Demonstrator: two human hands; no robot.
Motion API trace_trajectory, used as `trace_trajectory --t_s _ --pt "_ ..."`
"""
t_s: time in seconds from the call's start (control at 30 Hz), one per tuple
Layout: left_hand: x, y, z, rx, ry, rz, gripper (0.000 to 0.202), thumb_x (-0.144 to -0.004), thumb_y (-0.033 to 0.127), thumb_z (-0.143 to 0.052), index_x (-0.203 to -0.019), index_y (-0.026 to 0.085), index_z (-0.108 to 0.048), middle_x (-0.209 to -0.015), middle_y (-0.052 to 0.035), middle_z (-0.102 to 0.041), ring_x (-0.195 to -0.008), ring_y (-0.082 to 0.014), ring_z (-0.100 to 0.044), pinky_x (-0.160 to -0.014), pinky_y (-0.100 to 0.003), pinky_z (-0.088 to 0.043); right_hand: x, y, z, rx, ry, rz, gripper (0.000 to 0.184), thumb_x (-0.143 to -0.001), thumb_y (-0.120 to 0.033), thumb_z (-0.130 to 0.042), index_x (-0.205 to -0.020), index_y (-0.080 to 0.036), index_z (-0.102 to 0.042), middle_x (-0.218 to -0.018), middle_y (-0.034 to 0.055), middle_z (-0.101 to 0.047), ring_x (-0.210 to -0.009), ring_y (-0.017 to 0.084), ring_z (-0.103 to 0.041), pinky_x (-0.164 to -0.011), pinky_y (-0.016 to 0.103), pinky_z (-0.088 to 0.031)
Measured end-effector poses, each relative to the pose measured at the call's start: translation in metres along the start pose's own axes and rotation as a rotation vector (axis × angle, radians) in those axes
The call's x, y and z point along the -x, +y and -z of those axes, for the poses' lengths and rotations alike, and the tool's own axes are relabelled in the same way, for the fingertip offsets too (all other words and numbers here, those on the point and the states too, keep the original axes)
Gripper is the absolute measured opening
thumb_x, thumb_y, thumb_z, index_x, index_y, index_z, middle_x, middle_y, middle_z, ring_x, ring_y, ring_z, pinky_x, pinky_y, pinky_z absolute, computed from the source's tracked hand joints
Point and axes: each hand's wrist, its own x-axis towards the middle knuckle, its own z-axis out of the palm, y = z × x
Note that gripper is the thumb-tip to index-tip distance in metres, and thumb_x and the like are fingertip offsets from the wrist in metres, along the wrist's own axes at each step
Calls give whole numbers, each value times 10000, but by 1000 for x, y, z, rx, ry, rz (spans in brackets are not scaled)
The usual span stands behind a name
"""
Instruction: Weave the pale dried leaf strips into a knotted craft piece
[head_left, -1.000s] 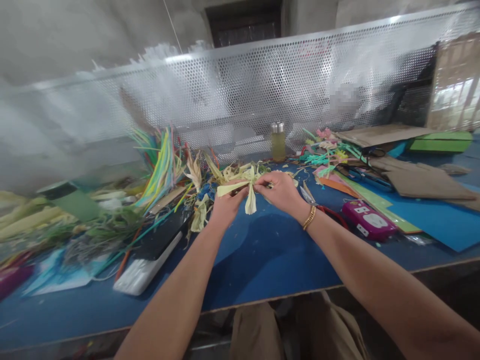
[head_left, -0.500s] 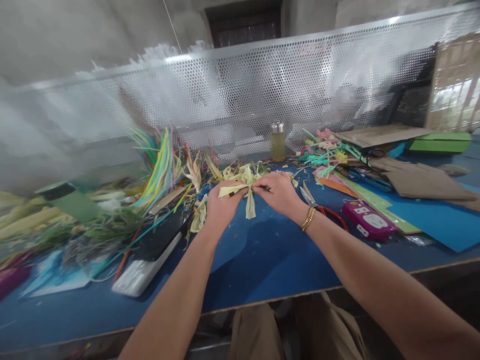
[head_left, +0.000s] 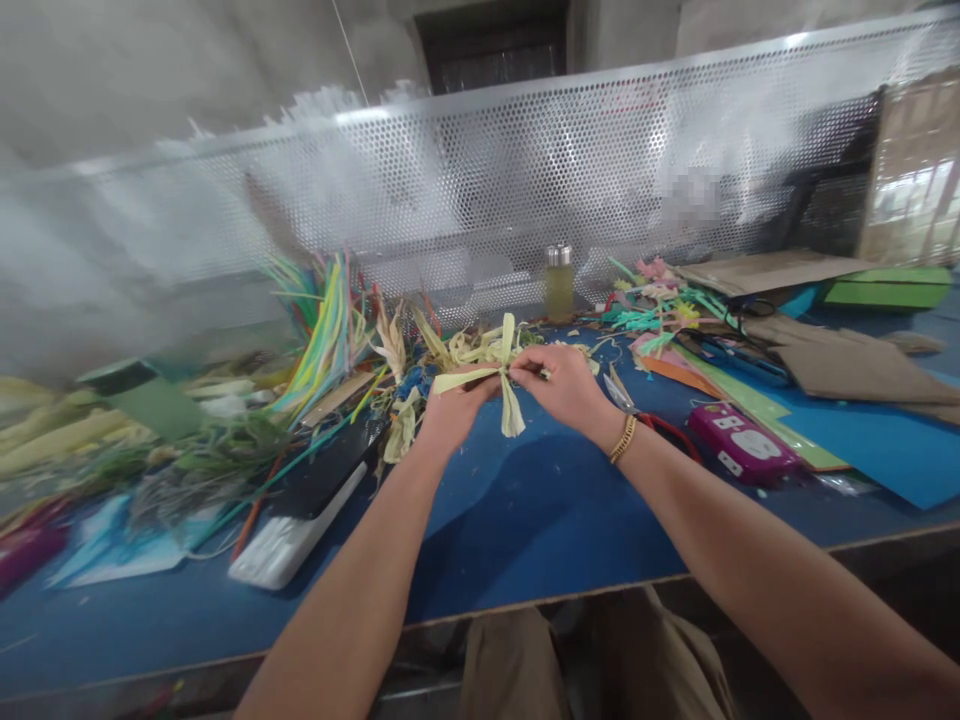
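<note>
Between my hands is a corn husk flower (head_left: 511,408) with long pale yellow-green petals pointing up, left and down from a pinched centre. My left hand (head_left: 459,404) is closed around its underside, with one petal lying across the fingers. At the centre, the thumb and fingertips of my right hand (head_left: 556,380) pinch the flower; anything finer between them is too small to make out. Loose husk pieces (head_left: 480,347) lie just behind my hands. Scissors (head_left: 619,393) with red handles rest beside my right wrist, partly hidden by it.
A glass bottle (head_left: 559,285) stands at the back by the perforated metal panel (head_left: 525,180). Colourful pipe cleaners (head_left: 326,330) and a black-and-white box (head_left: 300,535) are on the left. A purple device (head_left: 742,442), coloured paper (head_left: 892,450) and brown cardboard (head_left: 847,355) lie right.
The upper petal now stands straighter and the left one is spread out longer. My right fingertips have shifted slightly at the flower's centre. Both hands keep their hold.
</note>
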Motion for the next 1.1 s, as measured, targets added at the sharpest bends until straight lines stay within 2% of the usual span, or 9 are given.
trace_trajectory --t_s 0.17,0.37,0.53,0.7,0.9,1.0,1.1 --pt "-3 -3 5 2 -23 -9 241 -666 309 -745 -866 175 -748 -841 -47 -725 -723 -184 -629 -679 -307 -528 -1 -4 3 0 0 2 119 -829 -233 -600 -733 -195 -660 -698 -8 -679 -655 119 -589 -684 261 -381" --pt "-4 -5 9 -120 -49 -85 188 -741 366 -693 -692 186 -722 -651 -25 -651 -645 -163 -576 -647 -286 -482 0 -7 3 45 6 22 131 -816 -238 -616 -696 -199 -650 -693 -1 -674 -667 137 -586 -704 282 -372" --pt "-2 -15 4 -27 39 -71 211 -719 386 -714 -772 182 -728 -714 -33 -674 -686 -171 -594 -678 -295 -478 1 -8 0 86 33 15 174 -798 -285 -639 -655 -186 -639 -662 14 -669 -671 156 -597 -720 307 -381" --pt "-1 -26 -3 102 152 -75 200 -676 364 -725 -780 194 -711 -705 -14 -659 -676 -164 -593 -642 -285 -476 2 -12 0 36 44 14 149 -789 -294 -666 -687 -185 -669 -699 14 -703 -689 154 -625 -810 341 -383" --pt "0 -27 -5 152 148 -33 147 -686 333 -697 -737 196 -681 -657 6 -613 -659 -146 -577 -626 -265 -472 4 -15 -2 24 47 1 150 -778 -279 -679 -662 -185 -662 -692 5 -703 -687 150 -625 -855 360 -370" --pt "0 -26 -6 204 106 -17 166 -693 342 -718 -759 194 -683 -668 4 -615 -666 -137 -575 -661 -269 -479 4 -13 -2 -30 47 -18 170 -783 -261 -656 -637 -177 -634 -662 10 -684 -643 140 -604 -754 310 -412" --pt "-1 -24 -6 259 78 -2 258 -659 339 -767 -867 196 -710 -777 -20 -677 -714 -145 -604 -711 -291 -491 2 -10 0 -108 83 -39 173 -792 -266 -631 -648 -171 -617 -656 18 -666 -612 132 -579 -618 261 -412"
